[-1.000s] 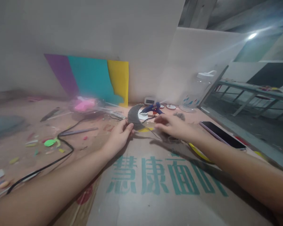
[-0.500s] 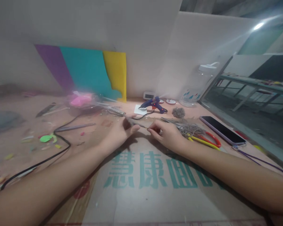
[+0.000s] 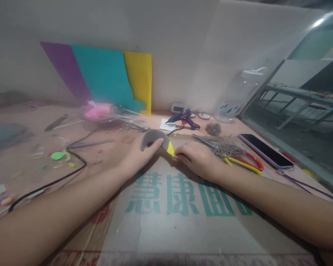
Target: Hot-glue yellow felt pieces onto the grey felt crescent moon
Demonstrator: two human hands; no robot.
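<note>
The work surface is pink, and its near part, at six o'clock from the hands, is covered by a pale sheet with teal lettering. Just beyond that, the left hand has a grey crescent clamped beneath its thumb, the curve arching away from the person. The right hand, slightly apart from the left at three o'clock, has its fingertips closed at the crescent's yellow end; whether they pinch that end or a strand beside it, I cannot tell. For good handling, the left thumb should press flat and lightly so the curve does not bend, and the right should work close to the edge with an even, gentle pull. Turning the piece in the left hand, rather than twisting the right wrist, would give a cleaner view of the yellow part. At three o'clock, loose grey cord lies tangled by red and yellow handles; a sleeve or forearm could drag it. Farther off, at one o'clock, a blue glue gun has a small red light on, so its nozzle, over a white card, deserves a wide berth. At the back, a coloured panel stands at eleven, a clear bottle at two.
</note>
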